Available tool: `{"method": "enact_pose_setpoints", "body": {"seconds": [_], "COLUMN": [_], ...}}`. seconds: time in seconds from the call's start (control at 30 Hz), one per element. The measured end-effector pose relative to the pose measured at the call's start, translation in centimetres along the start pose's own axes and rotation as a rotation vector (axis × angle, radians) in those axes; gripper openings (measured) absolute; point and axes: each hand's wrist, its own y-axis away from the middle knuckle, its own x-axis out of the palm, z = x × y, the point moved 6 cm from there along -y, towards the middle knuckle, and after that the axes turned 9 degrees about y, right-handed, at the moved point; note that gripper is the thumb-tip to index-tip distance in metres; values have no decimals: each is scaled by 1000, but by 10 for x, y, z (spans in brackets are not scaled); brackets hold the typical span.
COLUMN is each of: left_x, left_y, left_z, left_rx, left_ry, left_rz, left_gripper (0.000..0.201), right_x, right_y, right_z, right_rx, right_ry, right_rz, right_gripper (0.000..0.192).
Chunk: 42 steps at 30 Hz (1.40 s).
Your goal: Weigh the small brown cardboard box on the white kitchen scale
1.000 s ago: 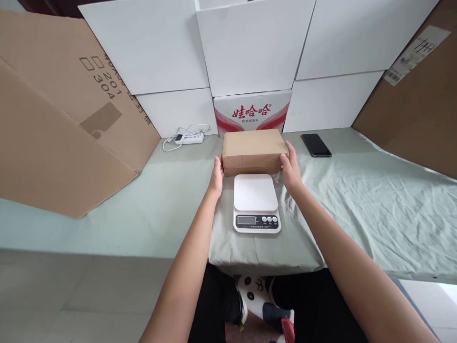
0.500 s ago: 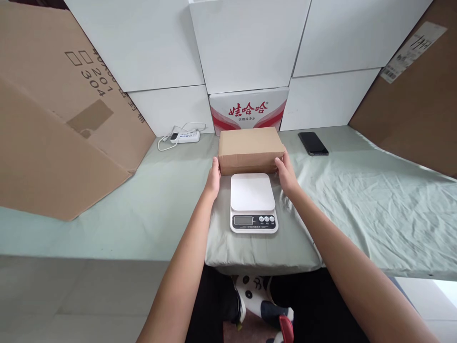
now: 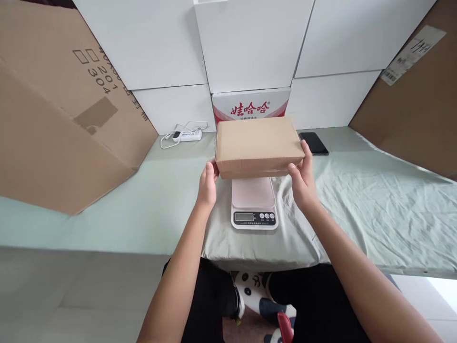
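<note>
A plain brown cardboard box (image 3: 257,145) hangs in the air just above the far part of a white kitchen scale (image 3: 254,205). My left hand (image 3: 206,183) grips the box's left end and my right hand (image 3: 303,181) grips its right end. The box casts a shadow on the scale's weighing plate and hides its far edge. The scale's display and several buttons face me on its near edge. It stands on a pale green cloth (image 3: 357,205) that covers the table.
A black phone (image 3: 316,143) lies behind the box at the right. A white power strip (image 3: 186,135) with a cable lies at the back left. White boxes and a red-printed carton (image 3: 250,107) stand along the back. Large brown cardboard sheets (image 3: 53,124) lean at both sides.
Both hands have lifted the brown box off the cloth behind the scale and brought it toward me, so it now hovers over the scale's plate.
</note>
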Motion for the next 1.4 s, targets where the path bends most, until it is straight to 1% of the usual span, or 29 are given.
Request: {"method": "enact_pose_setpoints", "body": {"seconds": [0.1, 0.17, 0.27, 0.37, 0.53, 0.67, 0.83, 1.17, 1.23, 1.3, 1.4], "left_x": [-13, -19, -23, -21, -17, -20, -22, -21, -24, -32, -53], "left_y": [23, 36, 48, 53, 55, 54, 52, 52, 51, 48, 41], "left_z": [-1, -3, -9, -14, -16, -15, -15, -14, -15, -20, -29], "left_rx": [-57, -107, -142, -152, -161, -166, -159, -155, -145, -103, -10], "left_ry": [-34, -51, -79, -93, -131, -134, -129, -139, -145, -151, -156], "left_rz": [-71, -91, -76, -60, -73, -96, -98, -95, -103, -154, -279], "left_gripper": [83, 82, 80, 80, 81, 82, 82, 82, 83, 82, 80], "right_x": [-11, -17, -25, -30, -32, -30, -29, -26, -29, -38, -64], "right_y": [19, 32, 50, 60, 61, 61, 64, 65, 65, 62, 55], "right_z": [12, 21, 29, 32, 29, 27, 26, 28, 27, 25, 17], "right_rx": [44, 53, 74, 91, 120, 138, 127, 155, 173, 178, 194], "right_ry": [-20, -11, 1, 4, 23, 36, 49, 64, 55, 24, -57], "right_rz": [5, 15, 19, 18, 6, 22, 3, -5, -6, -57, -247], "right_gripper": [81, 75, 68, 64, 61, 62, 60, 63, 65, 66, 65]}}
